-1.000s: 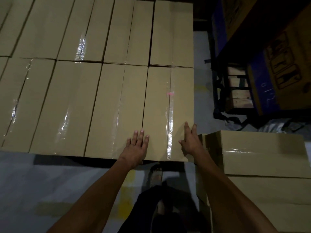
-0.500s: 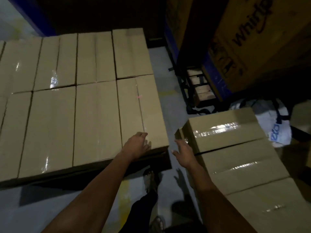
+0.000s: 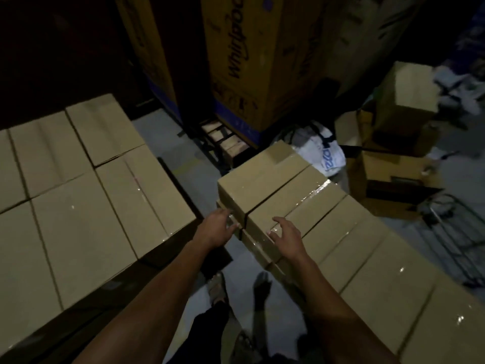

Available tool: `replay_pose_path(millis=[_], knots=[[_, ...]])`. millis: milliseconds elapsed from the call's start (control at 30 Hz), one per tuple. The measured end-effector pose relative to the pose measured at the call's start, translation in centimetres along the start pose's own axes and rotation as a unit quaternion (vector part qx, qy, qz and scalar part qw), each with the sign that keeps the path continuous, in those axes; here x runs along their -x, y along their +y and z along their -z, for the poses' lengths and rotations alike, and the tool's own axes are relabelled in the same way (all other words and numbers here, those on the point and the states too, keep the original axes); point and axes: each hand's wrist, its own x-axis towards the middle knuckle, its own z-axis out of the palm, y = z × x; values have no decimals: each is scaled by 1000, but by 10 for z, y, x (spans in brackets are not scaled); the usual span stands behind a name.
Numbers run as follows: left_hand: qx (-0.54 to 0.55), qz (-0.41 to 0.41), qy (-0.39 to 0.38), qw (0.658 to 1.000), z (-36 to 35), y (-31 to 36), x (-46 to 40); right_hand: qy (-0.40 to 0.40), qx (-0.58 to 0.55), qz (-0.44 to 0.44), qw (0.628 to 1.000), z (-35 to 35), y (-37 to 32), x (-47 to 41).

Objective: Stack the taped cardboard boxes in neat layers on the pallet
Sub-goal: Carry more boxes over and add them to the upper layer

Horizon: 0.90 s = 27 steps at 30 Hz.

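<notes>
Filling the 9 o'clock side, a flat layer of taped boxes [image 3: 78, 206] is seen packed edge to edge on the dark pallet [image 3: 181, 243]. Near the centre, the left hand [image 3: 217, 228] is laid against the near end of the top box [image 3: 265, 179] of a second stack, fingers loosely spread, nothing clamped in its grip. Just beside it, the right hand [image 3: 287, 239] is set on the neighbouring box [image 3: 296, 208], fingers apart and slightly bent, grasping nothing. At 12 o'clock a tall printed carton [image 3: 241, 61] is stood; at 2 o'clock a white bag [image 3: 325, 153] is seen.
</notes>
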Motion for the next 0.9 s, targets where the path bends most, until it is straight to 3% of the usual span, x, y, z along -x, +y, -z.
replay_pose_path(millis=[333, 500, 900], knots=[[-37, -61, -13, 997, 17, 39, -84, 87, -107, -46, 989, 21, 4, -34], [-40, -71, -32, 996, 26, 16, -160, 111, -168, -73, 977, 5, -13, -93], [-11, -77, -47, 996, -1, -71, -345, 124, -194, -102, 968, -55, -6, -261]])
